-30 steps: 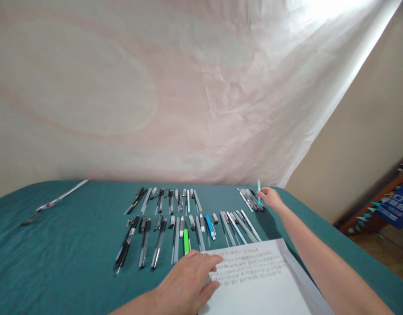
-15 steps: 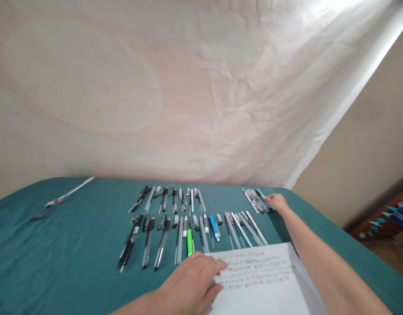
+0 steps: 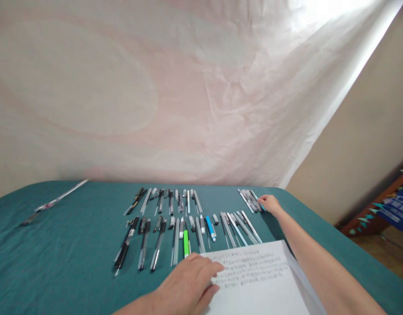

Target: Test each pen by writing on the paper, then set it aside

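Observation:
My left hand (image 3: 191,280) lies on a sheet of white paper (image 3: 254,293) covered with handwritten lines at the top. Its thumb and forefinger are spread apart on the left edge. My right hand (image 3: 269,204) reaches to the far right, its fingertips closed together at the light-blue-ended pen (image 3: 253,194) on the outer side of a small group of clear pens (image 3: 249,201). The fingers partly cover that pen. A bright green pen (image 3: 186,243) lies just beyond my left hand, and a blue pen (image 3: 210,228) is a little to its right.
Two rows of pens, loose caps and refills lie on the green cloth (image 3: 73,253). Black pens (image 3: 125,245) are at the left of the near row. A thin white stick-like item (image 3: 61,197) lies far left. A pale sheet (image 3: 188,87) hangs behind the table.
The whole view has shifted slightly, with the pens now a little further left. My right hand stays at the same pen group and my left hand remains on the paper.

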A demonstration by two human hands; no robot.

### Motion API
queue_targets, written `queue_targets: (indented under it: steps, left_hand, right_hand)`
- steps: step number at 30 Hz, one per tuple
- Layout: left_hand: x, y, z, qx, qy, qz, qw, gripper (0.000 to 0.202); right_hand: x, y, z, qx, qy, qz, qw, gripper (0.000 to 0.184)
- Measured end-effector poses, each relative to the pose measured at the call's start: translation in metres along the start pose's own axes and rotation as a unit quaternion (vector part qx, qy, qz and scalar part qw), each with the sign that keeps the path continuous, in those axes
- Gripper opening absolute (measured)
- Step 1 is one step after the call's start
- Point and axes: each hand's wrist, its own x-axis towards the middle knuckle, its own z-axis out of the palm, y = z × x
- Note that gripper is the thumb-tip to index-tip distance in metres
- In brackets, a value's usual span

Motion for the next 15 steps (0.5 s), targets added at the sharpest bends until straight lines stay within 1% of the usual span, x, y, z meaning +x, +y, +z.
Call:
queue_targets:
  steps: [5,8,10,12,15]
  left_hand:
    - [-0.001,-0.009,0.01,-0.003,0.027,0.02,0.999,0.032]
    - [-0.001,-0.01,0.01,-0.006,0.035,0.028,0.999,0.031]
    - [-0.001,-0.009,0.009,-0.009,0.039,0.03,0.999,0.03]
    - [-0.001,-0.007,0.007,-0.01,0.041,0.029,0.999,0.03]
    - [-0.001,-0.005,0.005,-0.009,0.039,0.023,0.999,0.03]
  right_hand:
    - [-0.011,-0.01,-0.009,0.014,0.022,-0.005,1.0,0.028]
    - [-0.022,-0.021,-0.02,0.018,0.038,-0.005,0.999,0.029]
    - [-0.033,-0.031,-0.028,0.023,0.034,-0.014,0.999,0.027]
    - [-0.049,-0.043,-0.033,0.033,0.007,-0.035,0.999,0.024]
    - [-0.082,-0.059,-0.033,0.054,-0.065,-0.074,0.994,0.021]
